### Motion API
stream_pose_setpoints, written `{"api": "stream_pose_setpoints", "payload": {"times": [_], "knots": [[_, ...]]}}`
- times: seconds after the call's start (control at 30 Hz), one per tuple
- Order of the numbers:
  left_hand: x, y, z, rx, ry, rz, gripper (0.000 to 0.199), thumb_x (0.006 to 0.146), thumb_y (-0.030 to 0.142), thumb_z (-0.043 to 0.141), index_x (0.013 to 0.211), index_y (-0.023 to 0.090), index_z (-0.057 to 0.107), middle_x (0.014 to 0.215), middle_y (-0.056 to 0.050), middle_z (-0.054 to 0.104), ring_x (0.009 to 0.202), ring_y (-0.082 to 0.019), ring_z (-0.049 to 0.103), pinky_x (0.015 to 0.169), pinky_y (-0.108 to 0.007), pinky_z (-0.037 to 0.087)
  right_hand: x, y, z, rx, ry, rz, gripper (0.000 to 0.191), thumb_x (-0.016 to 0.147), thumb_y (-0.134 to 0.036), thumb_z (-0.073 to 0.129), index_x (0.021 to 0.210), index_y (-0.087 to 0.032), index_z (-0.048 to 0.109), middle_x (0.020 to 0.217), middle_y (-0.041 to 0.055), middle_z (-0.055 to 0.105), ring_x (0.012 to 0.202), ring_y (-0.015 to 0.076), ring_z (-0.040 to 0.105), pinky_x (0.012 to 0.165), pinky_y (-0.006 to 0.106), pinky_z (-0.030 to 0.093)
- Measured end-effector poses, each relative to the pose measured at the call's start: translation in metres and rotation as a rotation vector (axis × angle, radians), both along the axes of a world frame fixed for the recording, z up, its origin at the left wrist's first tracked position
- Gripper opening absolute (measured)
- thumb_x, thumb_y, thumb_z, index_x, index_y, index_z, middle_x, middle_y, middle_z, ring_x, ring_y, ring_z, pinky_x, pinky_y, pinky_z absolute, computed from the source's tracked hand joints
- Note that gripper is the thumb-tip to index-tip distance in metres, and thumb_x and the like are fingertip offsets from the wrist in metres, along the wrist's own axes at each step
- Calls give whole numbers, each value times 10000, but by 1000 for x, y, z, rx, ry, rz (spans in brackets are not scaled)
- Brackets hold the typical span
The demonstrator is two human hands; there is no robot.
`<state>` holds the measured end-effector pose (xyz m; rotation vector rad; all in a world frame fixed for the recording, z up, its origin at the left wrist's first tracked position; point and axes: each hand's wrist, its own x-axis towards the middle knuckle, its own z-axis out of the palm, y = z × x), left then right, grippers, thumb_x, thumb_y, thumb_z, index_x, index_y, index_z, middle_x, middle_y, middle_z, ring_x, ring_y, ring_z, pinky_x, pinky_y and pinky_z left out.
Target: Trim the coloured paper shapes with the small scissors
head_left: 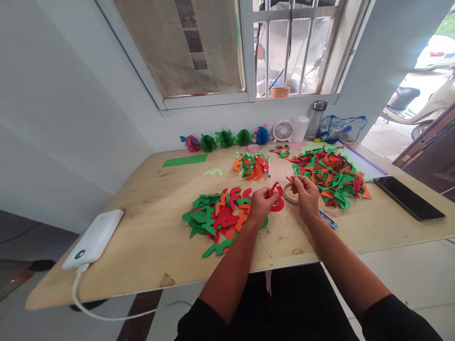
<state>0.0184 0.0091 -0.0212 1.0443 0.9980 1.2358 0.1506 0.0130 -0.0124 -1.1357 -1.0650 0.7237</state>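
Note:
My left hand (262, 203) is closed on a red cutout (278, 201) with a small white patch, just right of a pile of green, red and orange cutouts (225, 219). My right hand (304, 193) is closed in a pinch, a small red bit (289, 179) showing at its fingertips. A roll of tape (288, 196) lies between the hands, partly hidden by the right one. Beside my right wrist is a blue cutter (329, 219). A large heap of red, green and orange scraps (334, 173) lies beyond my right hand.
A smaller cutout pile (250, 166) and a pen (269, 167) lie mid-table. Paper figures (225, 139), a fan (283, 130) and a bottle (316, 120) stand along the wall. A phone (408, 198) lies right; a cabled power bank (94, 238) lies left.

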Motion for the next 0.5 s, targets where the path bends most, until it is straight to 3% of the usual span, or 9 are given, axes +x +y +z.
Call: {"api": "stream_pose_setpoints", "payload": {"times": [0.13,0.27,0.37,0.5], "knots": [[0,2,-1,5,3,14,221,565,301,736,625,126,616,542,22,566,452,-69,482,489,-201,386,17,1,7,24,98,-121,252,747,-416,571,825,-179,608,680,13,595,550,109,487,503,238,383],[0,1,-1,-7,-12,12,196,574,276,727,654,132,621,549,28,568,459,-69,489,497,-202,406,43,-7,18,-9,78,-141,232,704,-386,617,809,-179,629,718,18,617,582,113,508,530,244,395],[0,1,0,-13,-21,7,192,580,266,728,672,133,625,571,28,571,470,-67,489,499,-198,406,66,-17,19,-80,-108,-123,228,683,-385,635,776,-177,648,743,33,645,621,134,532,571,267,410],[1,-2,3,-38,-10,-2,182,578,252,732,653,133,616,557,30,554,472,-67,480,496,-192,389,91,-28,9,-209,-460,-83,227,702,-388,593,749,-177,664,680,31,656,574,147,529,544,281,395]]}}
